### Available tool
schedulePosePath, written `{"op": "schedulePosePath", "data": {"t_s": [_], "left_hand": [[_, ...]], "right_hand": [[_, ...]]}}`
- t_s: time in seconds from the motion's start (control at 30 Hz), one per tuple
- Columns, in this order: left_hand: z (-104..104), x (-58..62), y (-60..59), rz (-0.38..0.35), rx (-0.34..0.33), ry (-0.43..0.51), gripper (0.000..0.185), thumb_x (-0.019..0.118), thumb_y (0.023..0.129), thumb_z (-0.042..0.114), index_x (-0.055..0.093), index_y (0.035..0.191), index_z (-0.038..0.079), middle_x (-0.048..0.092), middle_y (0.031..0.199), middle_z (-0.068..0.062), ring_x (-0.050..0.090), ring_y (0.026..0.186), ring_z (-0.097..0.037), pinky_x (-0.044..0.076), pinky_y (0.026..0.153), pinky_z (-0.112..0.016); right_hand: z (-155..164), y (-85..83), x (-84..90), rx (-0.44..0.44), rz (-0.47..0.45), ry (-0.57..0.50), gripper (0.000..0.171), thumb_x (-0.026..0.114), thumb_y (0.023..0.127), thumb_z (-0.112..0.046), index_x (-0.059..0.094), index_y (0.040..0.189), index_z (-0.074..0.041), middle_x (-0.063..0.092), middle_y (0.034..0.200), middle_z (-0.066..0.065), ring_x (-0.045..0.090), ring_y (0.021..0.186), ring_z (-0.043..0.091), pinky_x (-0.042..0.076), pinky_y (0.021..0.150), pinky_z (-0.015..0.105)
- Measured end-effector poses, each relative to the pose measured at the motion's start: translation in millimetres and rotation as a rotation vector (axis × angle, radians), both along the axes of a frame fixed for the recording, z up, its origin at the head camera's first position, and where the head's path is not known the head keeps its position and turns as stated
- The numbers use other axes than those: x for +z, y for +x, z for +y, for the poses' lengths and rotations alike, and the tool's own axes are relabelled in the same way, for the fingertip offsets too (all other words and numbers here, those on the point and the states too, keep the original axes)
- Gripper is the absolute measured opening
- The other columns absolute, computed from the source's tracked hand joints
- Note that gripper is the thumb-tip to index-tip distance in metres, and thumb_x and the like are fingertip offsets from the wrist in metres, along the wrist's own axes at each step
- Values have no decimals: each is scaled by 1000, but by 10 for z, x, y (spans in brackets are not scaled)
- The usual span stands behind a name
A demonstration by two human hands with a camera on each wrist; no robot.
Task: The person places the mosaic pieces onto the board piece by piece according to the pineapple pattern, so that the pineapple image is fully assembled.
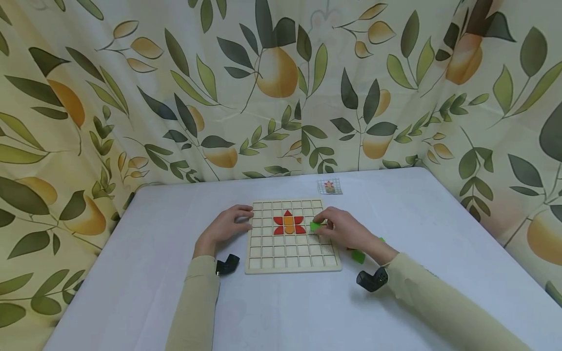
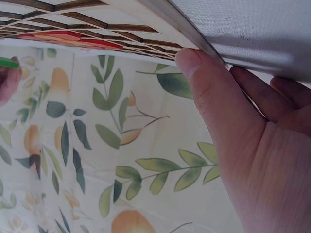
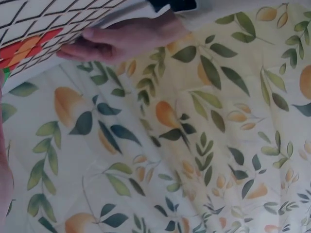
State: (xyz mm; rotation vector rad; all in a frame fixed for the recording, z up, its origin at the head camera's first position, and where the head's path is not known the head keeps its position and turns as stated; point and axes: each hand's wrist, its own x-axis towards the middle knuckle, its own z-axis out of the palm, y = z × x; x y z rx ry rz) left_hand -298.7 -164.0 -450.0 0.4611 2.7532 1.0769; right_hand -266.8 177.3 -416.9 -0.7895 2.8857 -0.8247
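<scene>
From the head camera, a wooden grid board (image 1: 292, 235) lies on the white table (image 1: 439, 234), with a flower of red and orange pieces (image 1: 289, 224) set in its upper middle cells. The left hand (image 1: 228, 226) rests at the board's left edge, its fingers loosely bent and touching the frame, holding nothing. The right hand (image 1: 344, 229) is over the board's right side, thumb and fingertips pinching a green piece (image 1: 315, 226) just right of the flower. More green pieces (image 1: 358, 256) lie on the table beside the right wrist, and a small pattern card (image 1: 330, 186) sits beyond the board.

From the left wrist camera, the left thumb (image 2: 204, 92) presses against the board's edge (image 2: 184, 34), the fingers lying close together along it.

From the right wrist camera, the right hand's own fingers are nearly out of frame, so their grip cannot be told; the left hand (image 3: 126, 39) shows across the board (image 3: 43, 24).
</scene>
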Motion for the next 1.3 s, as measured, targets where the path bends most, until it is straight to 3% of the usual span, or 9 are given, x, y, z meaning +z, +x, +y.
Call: {"op": "schedulePosePath", "data": {"t_s": [0.17,0.3,0.43,0.63,1.3], "left_hand": [[3,-2,-10,-1,2,9,40,65,85,30,60,123,17,45,138,8,32,135,-18,26,112,-42],[8,-18,-22,-11,2,16,42,66,84,30,60,123,16,44,138,8,31,135,-19,26,112,-43],[9,-33,-26,-9,0,20,42,67,84,29,60,123,16,44,138,8,32,135,-19,26,112,-43],[15,-28,-26,3,-5,19,42,66,84,29,60,123,15,45,137,8,32,135,-18,26,112,-41],[21,-26,-34,-2,-3,22,42,67,83,29,60,122,14,45,137,7,32,135,-19,25,112,-41]], "right_hand": [[-249,57,-71,98,38,-8,25,68,83,-25,67,105,-13,59,98,-2,47,72,9,43,61,20],[-404,94,-117,128,57,26,26,68,82,-29,67,104,-15,60,95,-6,48,77,8,45,66,20],[-510,118,-164,123,85,58,26,69,81,-33,67,103,-17,59,95,-9,49,81,7,46,72,21],[-571,137,-187,99,103,78,26,69,81,-33,66,103,-19,57,96,-7,48,78,7,46,70,22],[-587,136,-168,100,91,70,21,68,82,-29,67,100,-18,58,94,-8,51,83,8,48,75,25]]}}
